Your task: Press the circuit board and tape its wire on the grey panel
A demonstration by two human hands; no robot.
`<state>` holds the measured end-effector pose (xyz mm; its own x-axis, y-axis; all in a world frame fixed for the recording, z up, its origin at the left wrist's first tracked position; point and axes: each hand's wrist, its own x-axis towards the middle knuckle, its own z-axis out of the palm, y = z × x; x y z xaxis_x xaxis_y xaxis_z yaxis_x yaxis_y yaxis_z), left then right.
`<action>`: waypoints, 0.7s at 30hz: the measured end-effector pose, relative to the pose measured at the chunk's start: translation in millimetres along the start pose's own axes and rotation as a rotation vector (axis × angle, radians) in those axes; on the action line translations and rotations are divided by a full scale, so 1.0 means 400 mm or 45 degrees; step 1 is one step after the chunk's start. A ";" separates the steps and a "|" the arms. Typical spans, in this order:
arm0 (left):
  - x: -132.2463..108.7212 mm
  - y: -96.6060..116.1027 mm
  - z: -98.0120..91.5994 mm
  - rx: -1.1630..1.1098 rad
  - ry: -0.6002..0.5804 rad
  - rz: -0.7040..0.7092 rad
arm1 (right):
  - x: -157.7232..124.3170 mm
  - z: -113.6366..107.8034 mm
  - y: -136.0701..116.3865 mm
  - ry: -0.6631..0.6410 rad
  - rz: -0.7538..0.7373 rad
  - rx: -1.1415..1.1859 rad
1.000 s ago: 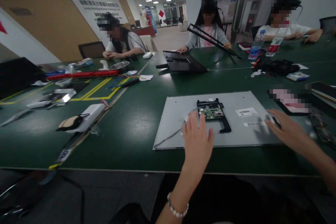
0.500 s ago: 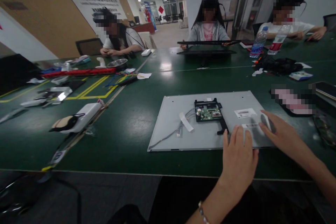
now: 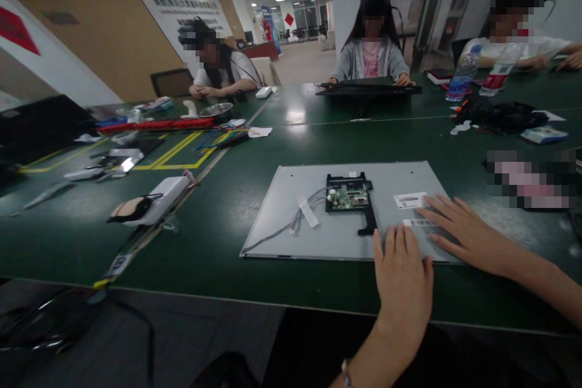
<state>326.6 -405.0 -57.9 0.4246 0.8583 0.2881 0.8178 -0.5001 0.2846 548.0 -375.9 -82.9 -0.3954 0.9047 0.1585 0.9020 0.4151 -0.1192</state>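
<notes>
A flat grey display panel [image 3: 273, 212] lies back side up near the table's front edge. On it sits a green circuit board [image 3: 348, 197] in a black bracket [image 3: 369, 218], with grey cables [image 3: 282, 233] running left under a strip of white tape [image 3: 308, 212]. My left hand [image 3: 402, 273] rests at the panel's front edge, its fingers stretched out over the metal. To the right, my right hand [image 3: 468, 233] lies spread on the panel's right part, beside two white labels. Neither hand grips anything.
Across the green table [image 3: 204, 254] a person handles a black screen [image 3: 368, 90]; two more people sit to either side. Two bottles [image 3: 464, 73] stand at the back right. A white box-like device [image 3: 166, 197] lies left, and a pixelated pink item [image 3: 527, 182] lies right.
The panel has shifted slightly left, with both hands on it. My right hand has spread flatter over it. Across the table, the black screen has been lowered.
</notes>
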 end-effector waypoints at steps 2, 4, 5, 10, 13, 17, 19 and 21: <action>-0.002 -0.011 -0.006 0.014 0.006 0.000 | 0.022 0.002 -0.023 -0.031 -0.074 0.006; -0.006 -0.025 -0.013 0.030 0.013 -0.015 | 0.045 0.002 -0.050 -0.053 -0.121 0.017; -0.008 -0.034 -0.017 0.040 0.013 -0.029 | 0.056 0.001 -0.065 -0.056 -0.130 0.024; -0.020 -0.085 -0.044 0.082 0.009 -0.107 | 0.112 0.000 -0.135 -0.035 -0.140 0.064; -0.026 -0.116 -0.066 0.122 0.010 -0.171 | 0.147 0.006 -0.178 -0.026 -0.141 0.098; -0.033 -0.155 -0.094 0.191 0.017 -0.246 | 0.197 0.017 -0.229 -0.043 -0.154 0.161; -0.035 -0.175 -0.105 0.222 0.019 -0.275 | 0.220 0.022 -0.250 -0.055 -0.160 0.195; -0.038 -0.194 -0.115 0.246 0.013 -0.306 | 0.242 0.025 -0.268 -0.072 -0.173 0.225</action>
<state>238.9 -384.8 -42.2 0.2069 0.9477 0.2429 0.9535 -0.2509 0.1667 411.3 -332.0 -64.6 -0.5249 0.8411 0.1306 0.7971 0.5395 -0.2713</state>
